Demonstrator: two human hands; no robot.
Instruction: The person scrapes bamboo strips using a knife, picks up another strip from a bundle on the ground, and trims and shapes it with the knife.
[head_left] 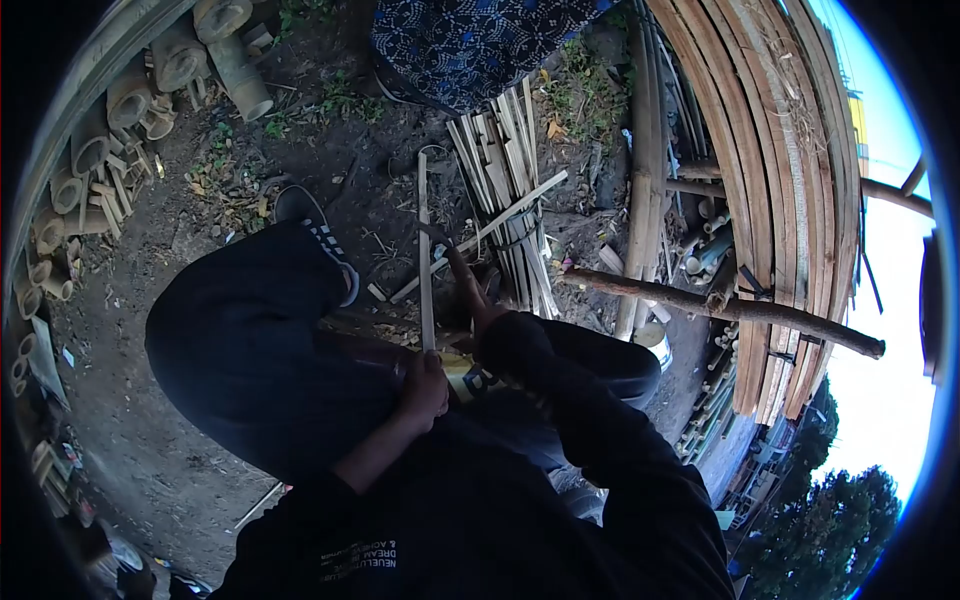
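My left hand (425,392) is closed around the lower end of a long, flat bamboo strip (425,250) that points away from me over the ground. To its right, my right hand (482,308) grips the handle of a tool (455,262), whose dark blade reaches toward the strip. Whether the blade touches the strip I cannot tell. Just beyond my right hand lies a tied bundle of split bamboo strips (505,190), with a loose strip (520,208) slanting across it. A yellow object (462,376) shows between my legs, partly hidden.
Cut bamboo tubes (125,100) are heaped at the far left. Long wooden slats (790,200) stand stacked at the right, beside a protruding pole (760,312). Patterned dark blue cloth (470,45) hangs at the top. A white bucket (653,343) stands near my right knee.
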